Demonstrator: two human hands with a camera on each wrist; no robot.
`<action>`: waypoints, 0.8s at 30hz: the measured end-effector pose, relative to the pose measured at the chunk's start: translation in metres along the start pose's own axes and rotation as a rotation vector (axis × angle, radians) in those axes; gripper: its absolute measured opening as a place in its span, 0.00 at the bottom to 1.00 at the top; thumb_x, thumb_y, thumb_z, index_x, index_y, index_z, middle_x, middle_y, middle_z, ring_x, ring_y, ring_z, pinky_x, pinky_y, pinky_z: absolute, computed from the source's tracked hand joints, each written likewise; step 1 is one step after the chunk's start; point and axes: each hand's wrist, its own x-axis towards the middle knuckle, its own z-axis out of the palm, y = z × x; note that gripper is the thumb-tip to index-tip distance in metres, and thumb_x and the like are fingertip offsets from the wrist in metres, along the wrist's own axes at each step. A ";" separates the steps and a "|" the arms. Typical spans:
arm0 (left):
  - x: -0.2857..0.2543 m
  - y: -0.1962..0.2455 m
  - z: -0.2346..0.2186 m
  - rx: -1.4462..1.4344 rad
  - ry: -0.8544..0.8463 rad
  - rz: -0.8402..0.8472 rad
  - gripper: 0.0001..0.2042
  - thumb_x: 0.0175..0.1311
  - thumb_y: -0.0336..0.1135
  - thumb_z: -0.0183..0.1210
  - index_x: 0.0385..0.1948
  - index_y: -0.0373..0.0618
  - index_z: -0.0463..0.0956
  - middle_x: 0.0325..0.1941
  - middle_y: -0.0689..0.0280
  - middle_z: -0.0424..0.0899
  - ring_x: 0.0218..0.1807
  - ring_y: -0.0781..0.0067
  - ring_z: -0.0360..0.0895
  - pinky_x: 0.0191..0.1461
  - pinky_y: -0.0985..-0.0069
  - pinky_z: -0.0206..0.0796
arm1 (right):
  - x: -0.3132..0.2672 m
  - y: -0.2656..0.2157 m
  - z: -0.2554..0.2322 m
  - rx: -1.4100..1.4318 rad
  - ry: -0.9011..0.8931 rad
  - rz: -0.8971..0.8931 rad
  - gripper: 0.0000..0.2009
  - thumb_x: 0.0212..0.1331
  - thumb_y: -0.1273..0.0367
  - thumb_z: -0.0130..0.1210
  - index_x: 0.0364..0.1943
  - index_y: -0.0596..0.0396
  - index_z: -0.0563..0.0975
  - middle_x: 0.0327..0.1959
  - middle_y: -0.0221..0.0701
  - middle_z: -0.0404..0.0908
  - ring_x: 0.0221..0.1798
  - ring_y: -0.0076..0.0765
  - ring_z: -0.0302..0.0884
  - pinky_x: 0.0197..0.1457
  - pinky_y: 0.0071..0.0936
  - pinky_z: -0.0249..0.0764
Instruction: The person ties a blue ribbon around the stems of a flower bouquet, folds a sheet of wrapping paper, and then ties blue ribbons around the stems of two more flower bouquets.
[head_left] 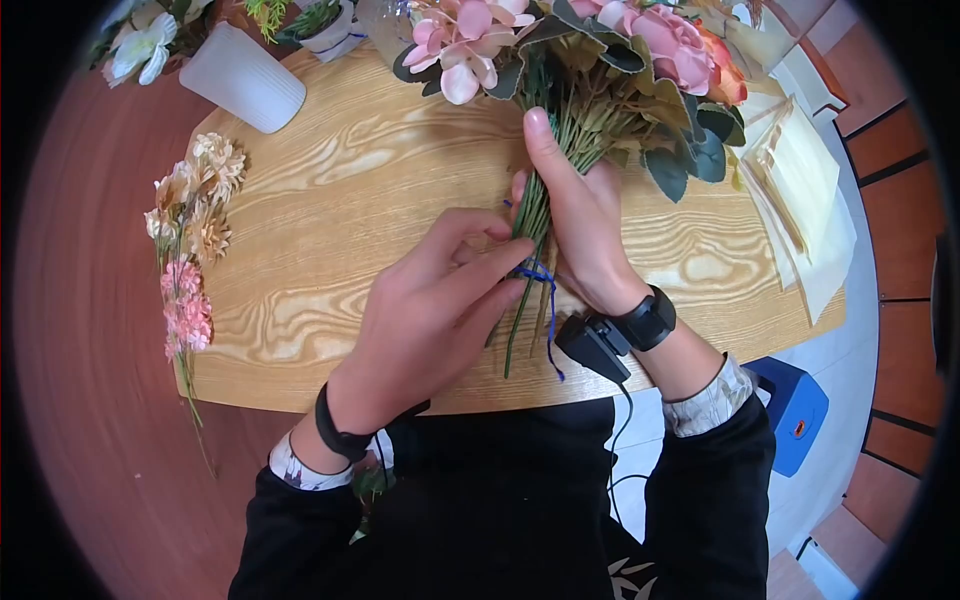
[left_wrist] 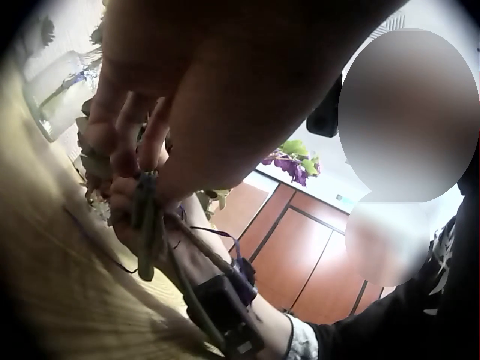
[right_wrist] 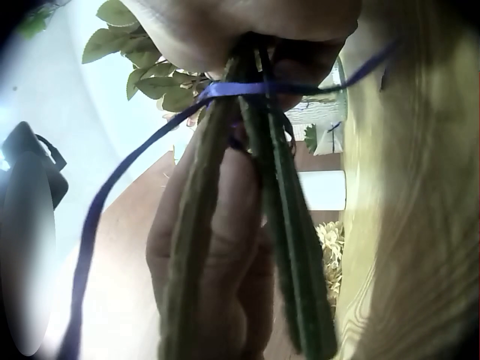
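A bouquet of artificial flowers (head_left: pixel 680 55), with pink and orange blooms, is held over the table. My right hand (head_left: pixel 585 225) grips its gathered stems (head_left: pixel 540 205), thumb pointing up along them. Around the stems, below that grip, runs a blue ribbon (head_left: pixel 535 272); one tail hangs toward the table's front edge. My left hand (head_left: pixel 435 290) has its fingers curled at the stems right by the ribbon, pinching them from the left. In the right wrist view the ribbon (right_wrist: pixel 240 88) crosses the green stems (right_wrist: pixel 289 225), with left-hand fingers (right_wrist: pixel 232 217) behind them.
Beige and pink artificial flowers (head_left: pixel 188 300) lie along the table's left edge. A white ribbed vase (head_left: pixel 243 78) stands at the back left, near a small potted plant (head_left: pixel 325 30). Cream wrapping paper (head_left: pixel 800 190) is at the right. A blue box (head_left: pixel 790 415) stands beyond the table's front right.
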 end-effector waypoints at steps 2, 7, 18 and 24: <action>-0.001 -0.006 0.006 0.007 0.006 0.005 0.11 0.50 0.20 0.62 0.37 0.38 0.79 0.41 0.61 0.75 0.29 0.73 0.73 0.32 0.80 0.65 | -0.001 0.000 -0.001 -0.012 0.007 0.046 0.16 0.59 0.54 0.56 0.33 0.52 0.71 0.19 0.25 0.70 0.20 0.19 0.69 0.20 0.18 0.65; -0.013 -0.001 -0.020 -0.215 -0.350 -0.056 0.06 0.49 0.20 0.59 0.29 0.39 0.77 0.27 0.61 0.78 0.29 0.64 0.77 0.32 0.73 0.68 | 0.000 -0.003 -0.003 -0.015 0.013 -0.002 0.16 0.59 0.53 0.56 0.32 0.52 0.72 0.19 0.23 0.70 0.20 0.18 0.68 0.21 0.17 0.63; -0.039 -0.003 -0.121 -0.998 -0.231 0.030 0.02 0.55 0.22 0.58 0.25 0.33 0.75 0.18 0.62 0.78 0.16 0.72 0.74 0.19 0.78 0.63 | 0.013 0.015 -0.006 -0.113 0.186 -0.042 0.16 0.56 0.54 0.59 0.34 0.51 0.74 0.21 0.20 0.71 0.21 0.15 0.65 0.23 0.17 0.62; 0.043 0.032 -0.099 -0.311 0.028 -0.058 0.08 0.58 0.33 0.61 0.29 0.38 0.73 0.30 0.62 0.73 0.24 0.80 0.68 0.24 0.86 0.58 | -0.013 0.005 0.007 -0.074 -0.025 0.049 0.22 0.56 0.59 0.60 0.48 0.62 0.74 0.45 0.32 0.78 0.46 0.24 0.71 0.53 0.25 0.67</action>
